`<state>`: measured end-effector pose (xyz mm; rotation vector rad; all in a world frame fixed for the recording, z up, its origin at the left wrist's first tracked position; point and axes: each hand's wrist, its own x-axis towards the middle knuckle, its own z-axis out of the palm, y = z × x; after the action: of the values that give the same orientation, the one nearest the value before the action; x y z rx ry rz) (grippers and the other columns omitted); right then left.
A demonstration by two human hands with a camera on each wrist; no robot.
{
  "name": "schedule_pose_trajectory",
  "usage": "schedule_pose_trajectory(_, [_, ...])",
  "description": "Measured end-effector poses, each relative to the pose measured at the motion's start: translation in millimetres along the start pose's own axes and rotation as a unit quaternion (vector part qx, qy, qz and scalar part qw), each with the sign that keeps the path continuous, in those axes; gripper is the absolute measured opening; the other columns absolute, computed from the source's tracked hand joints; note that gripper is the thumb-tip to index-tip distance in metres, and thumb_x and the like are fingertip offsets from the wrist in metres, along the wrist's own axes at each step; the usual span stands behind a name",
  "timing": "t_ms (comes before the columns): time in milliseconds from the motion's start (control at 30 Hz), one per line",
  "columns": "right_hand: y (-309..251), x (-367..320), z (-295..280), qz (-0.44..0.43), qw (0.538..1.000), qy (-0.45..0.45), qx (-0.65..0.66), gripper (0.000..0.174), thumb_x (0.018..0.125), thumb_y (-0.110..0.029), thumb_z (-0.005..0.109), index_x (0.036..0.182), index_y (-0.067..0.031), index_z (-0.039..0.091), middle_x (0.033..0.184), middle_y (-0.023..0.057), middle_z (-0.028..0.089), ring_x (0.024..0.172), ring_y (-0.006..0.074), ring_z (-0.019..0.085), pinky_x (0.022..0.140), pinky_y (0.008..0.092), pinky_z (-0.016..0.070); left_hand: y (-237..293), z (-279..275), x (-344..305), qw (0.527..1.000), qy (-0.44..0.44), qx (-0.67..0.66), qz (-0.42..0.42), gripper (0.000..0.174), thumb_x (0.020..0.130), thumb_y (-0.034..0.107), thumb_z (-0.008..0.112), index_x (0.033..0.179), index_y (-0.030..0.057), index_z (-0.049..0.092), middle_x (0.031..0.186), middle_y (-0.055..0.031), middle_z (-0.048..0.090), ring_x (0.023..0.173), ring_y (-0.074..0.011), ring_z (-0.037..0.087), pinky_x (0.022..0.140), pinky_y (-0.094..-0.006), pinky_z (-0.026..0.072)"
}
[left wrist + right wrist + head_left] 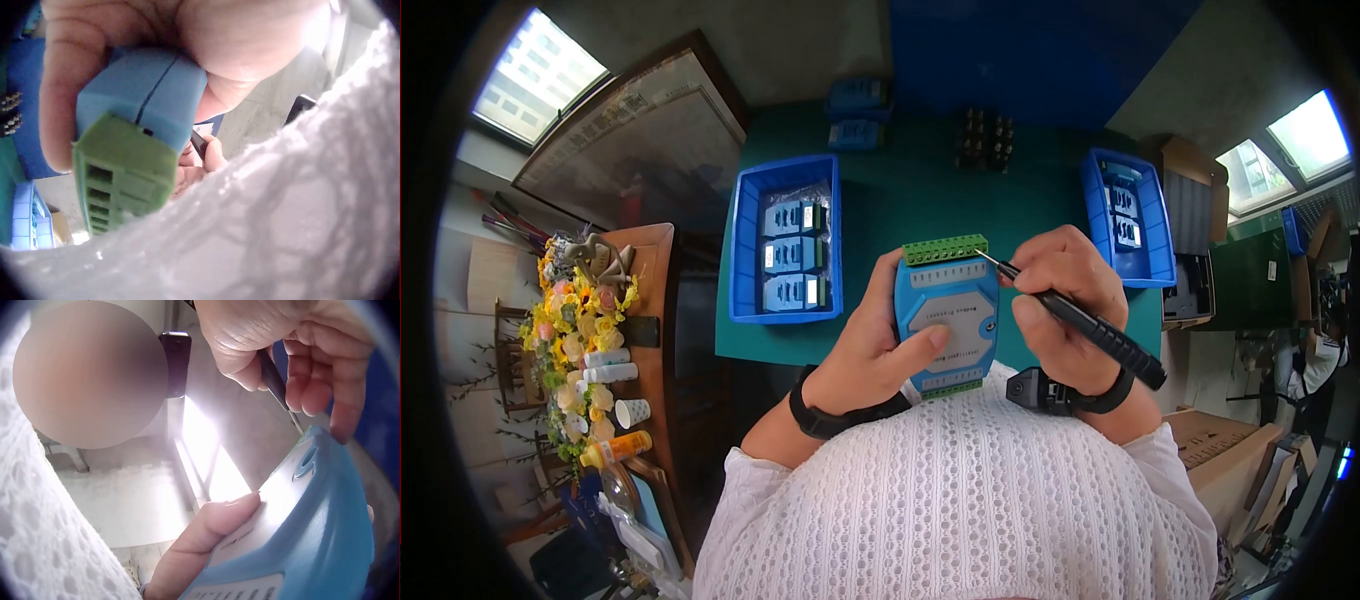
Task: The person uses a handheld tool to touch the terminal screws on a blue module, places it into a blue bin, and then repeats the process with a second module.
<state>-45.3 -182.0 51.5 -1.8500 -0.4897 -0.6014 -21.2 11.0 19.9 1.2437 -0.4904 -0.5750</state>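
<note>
In the head view my left hand (pixel 865 345) holds a light-blue terminal module (pixel 948 300) by its side, thumb across the grey labelled face. Green screw terminal blocks (pixel 945 250) line its far end and its near end. My right hand (pixel 1075 310) grips a black-handled screwdriver (pixel 1100 335), its thin metal tip right at the far block's right end. From the right wrist, the screwdriver (pixel 273 378) points down to the module's corner, with one fingertip at the blue housing (pixel 331 506). The left wrist view shows the near block's (pixel 125 169) square openings close to the white knit top.
A blue bin (pixel 735 250) with several similar modules stands left on the green table (pixel 900 200). Another blue bin (pixel 1160 240) with modules is at the right. Dark small parts (pixel 983 140) and more modules (pixel 857 134) lie at the back. Flowers (pixel 580 330) fill a wooden side table.
</note>
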Motion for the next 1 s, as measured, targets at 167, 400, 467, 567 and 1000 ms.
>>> schedule_pose_trajectory(167, [-9, 2, -3, -0.020, 0.996, -0.033, -0.081, 0.019, 0.061, 0.001, 0.064, 0.077, -0.0084, 0.059, 0.077, 0.0089, 0.054, 0.064, 0.0199, 0.057, 0.053, 0.0274, 0.0464, 0, 1, -1, 1.000, 0.001, -0.008, 0.002, 0.062, 0.083, 0.018, 0.056, 0.130, -0.0008, 0.020, 0.120, -0.0160, 0.044, 0.113, -0.0218, 0.044, 0.095, -0.0344, 0.0355])
schedule_pose_trajectory(400, [-15, 4, -10, -0.009, 0.993, -0.076, -0.093, 0.017, 0.060, 0.001, 0.063, 0.075, -0.0071, 0.060, 0.080, 0.0099, 0.053, 0.065, 0.0199, 0.057, 0.055, 0.0279, 0.0464, 2, 2, -3, 1.000, -0.004, -0.007, -0.002, 0.061, 0.083, 0.017, 0.056, 0.130, -0.0007, 0.021, 0.120, -0.0159, 0.044, 0.113, -0.0218, 0.043, 0.095, -0.0348, 0.0349])
schedule_pose_trajectory(467, [-16, 5, -12, -0.001, 0.993, -0.086, -0.080, 0.015, 0.060, -0.002, 0.064, 0.074, -0.0065, 0.060, 0.080, 0.0103, 0.054, 0.065, 0.0200, 0.056, 0.055, 0.0281, 0.0462, 2, 3, -4, 1.000, -0.004, -0.004, -0.002, 0.062, 0.083, 0.017, 0.056, 0.130, -0.0007, 0.021, 0.120, -0.0161, 0.044, 0.114, -0.0223, 0.043, 0.095, -0.0352, 0.0349])
schedule_pose_trajectory(567, [-17, 5, -15, 0.004, 0.995, -0.084, -0.047, 0.013, 0.060, -0.007, 0.065, 0.072, -0.0058, 0.060, 0.081, 0.0108, 0.054, 0.065, 0.0202, 0.056, 0.055, 0.0283, 0.0460, 1, 3, -5, 1.000, -0.003, 0.000, -0.001, 0.062, 0.082, 0.018, 0.056, 0.130, -0.0006, 0.021, 0.120, -0.0166, 0.044, 0.114, -0.0232, 0.043, 0.096, -0.0358, 0.0349])
schedule_pose_trajectory(1000, [-17, 3, -12, -0.017, 0.996, -0.076, -0.042, 0.011, 0.062, -0.007, 0.064, 0.072, -0.0049, 0.059, 0.079, 0.0112, 0.056, 0.063, 0.0195, 0.056, 0.053, 0.0276, 0.0456, 4, 4, -8, 0.999, -0.003, 0.038, 0.006, 0.063, 0.083, 0.022, 0.057, 0.129, -0.0016, 0.021, 0.121, -0.0175, 0.043, 0.114, -0.0228, 0.043, 0.096, -0.0348, 0.0344])
